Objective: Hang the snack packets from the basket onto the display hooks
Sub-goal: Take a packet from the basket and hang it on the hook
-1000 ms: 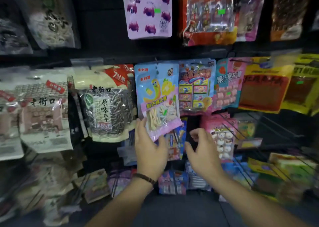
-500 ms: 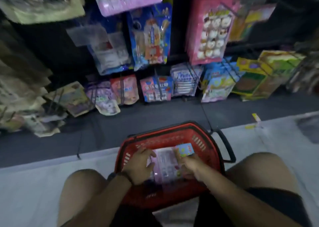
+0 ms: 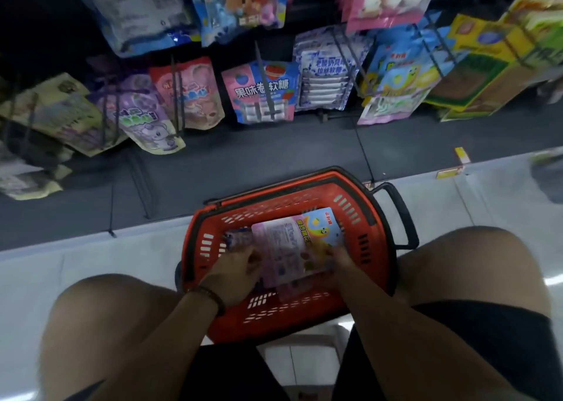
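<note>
A red plastic basket (image 3: 359, 218) with black handles sits on the floor between my knees. Inside it lie pink and blue snack packets (image 3: 292, 242), the top one showing its printed back, with a blue and yellow front beside it. My left hand (image 3: 234, 274) is in the basket at the packets' left edge, fingers curled on them. My right hand (image 3: 339, 259) grips the packets at their right edge. Above, black display hooks (image 3: 262, 74) carry hanging snack packets such as a pink and blue one (image 3: 262, 93).
The dark base shelf (image 3: 274, 154) of the display runs across in front of the basket. Rows of hanging packets fill the rack above, yellow and green ones (image 3: 487, 62) at the right. A white stool (image 3: 301, 361) shows beneath me on the pale tiled floor (image 3: 76, 272).
A second ago both hands were up at a hanging blue and pink packet on the rack. The view has dropped to the basket, and both hands now hold the packets lying in it.
</note>
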A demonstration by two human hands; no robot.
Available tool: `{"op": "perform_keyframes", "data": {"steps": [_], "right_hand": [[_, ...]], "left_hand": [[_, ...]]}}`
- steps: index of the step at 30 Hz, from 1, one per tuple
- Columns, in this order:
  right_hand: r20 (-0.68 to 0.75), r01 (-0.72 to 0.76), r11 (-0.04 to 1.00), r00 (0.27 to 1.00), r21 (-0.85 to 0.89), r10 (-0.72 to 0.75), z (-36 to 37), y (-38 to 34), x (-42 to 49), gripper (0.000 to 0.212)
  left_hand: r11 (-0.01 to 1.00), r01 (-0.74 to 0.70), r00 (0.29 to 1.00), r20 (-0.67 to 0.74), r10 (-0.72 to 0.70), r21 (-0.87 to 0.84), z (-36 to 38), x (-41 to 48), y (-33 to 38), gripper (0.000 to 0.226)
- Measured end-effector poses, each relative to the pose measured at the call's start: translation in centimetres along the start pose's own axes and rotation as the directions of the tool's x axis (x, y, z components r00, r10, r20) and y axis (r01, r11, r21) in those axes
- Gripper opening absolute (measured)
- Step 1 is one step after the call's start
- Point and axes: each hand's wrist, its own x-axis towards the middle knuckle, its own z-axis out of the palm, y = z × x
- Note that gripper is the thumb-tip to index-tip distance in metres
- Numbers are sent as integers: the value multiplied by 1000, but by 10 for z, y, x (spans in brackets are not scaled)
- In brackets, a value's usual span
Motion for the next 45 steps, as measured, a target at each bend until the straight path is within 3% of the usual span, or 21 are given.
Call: {"op": "perform_keyframes", "data": {"steps": [4,8,12,14,20,21,23,26,29,32,36,41,45], "right_hand": [[-13,-49,998,999,-42,48,5,2,11,39],[11,-97,992,995,78,96,8,13,11,53],[26,-108,991,994,78,106,19,8,14,50],[-49,-69,996,996,60,72,21,6,21,47],[-96,61,998,993,-8,-62,27,-3,-4,55],[-96,100,994,990,-47,-104,31,-9,-18,47],[-69,174,966,979,-191,-190,37,-17,-49,12],[-28,237,936,967,-261,-252,41,-22,-91,10],[132,395,877,919,-273,-372,37,-30,-136,6],[290,575,783,811,-238,-508,35,-47,-175,15],[287,734,655,676,-182,-679,37,-68,-211,18],[323,743,661,654,-107,-684,29,-80,-240,28],[404,734,667,652,-124,-642,23,-85,-248,25]], "left_hand": [[999,35,999,-23,-35,-27,1,10,-5,16],[999,36,999,-19,-37,-19,3,15,-1,22],[999,43,999,-1,-43,2,3,20,3,21],[998,55,999,1,-55,-3,1,22,4,24],[996,80,996,-29,-79,38,-12,12,2,23],[997,73,997,-40,-72,38,-15,9,1,19],[998,64,995,-73,-62,19,-23,3,0,15],[990,65,983,-165,-86,-126,-36,-8,2,18],[947,11,971,-221,-87,-321,-48,-22,10,27],[874,-68,984,-179,-22,-480,-61,-39,25,45],[815,-165,981,-176,78,-555,-69,-54,45,24],[662,-286,949,-299,97,-693,-71,-66,72,34],[600,-348,906,-424,17,-721,-74,-70,94,21]]}}
